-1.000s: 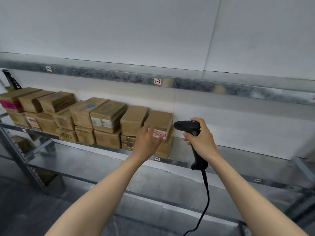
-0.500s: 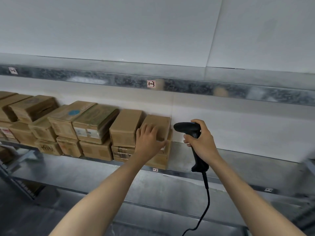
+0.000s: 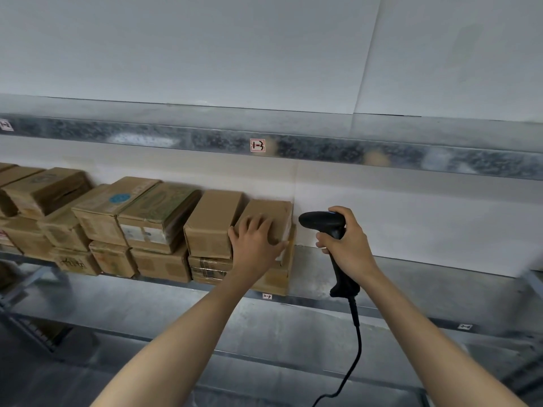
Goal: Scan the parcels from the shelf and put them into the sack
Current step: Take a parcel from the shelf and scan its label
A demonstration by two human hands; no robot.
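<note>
Brown cardboard parcels stand in two layers along the left half of a metal shelf [image 3: 411, 289]. My left hand [image 3: 255, 245] grips the front of the rightmost top parcel [image 3: 270, 212], fingers over its top and thumb at its right front corner. That parcel lies on a lower parcel [image 3: 276, 280] at the end of the row. Just to the right, my right hand [image 3: 349, 245] holds a black corded barcode scanner [image 3: 326, 223] by its handle, its head pointing left toward the parcel. No sack is in view.
More parcels [image 3: 152, 218] fill the shelf to the left. An upper shelf beam [image 3: 352, 154] with a small label runs across above. A white wall stands behind. A lower shelf level [image 3: 264, 333] lies below, and the scanner cable [image 3: 355, 348] hangs down.
My left hand moved from the parcel's front label up onto its top and closed around its front edge. The view shifted right. My right hand kept the scanner nearly still.
</note>
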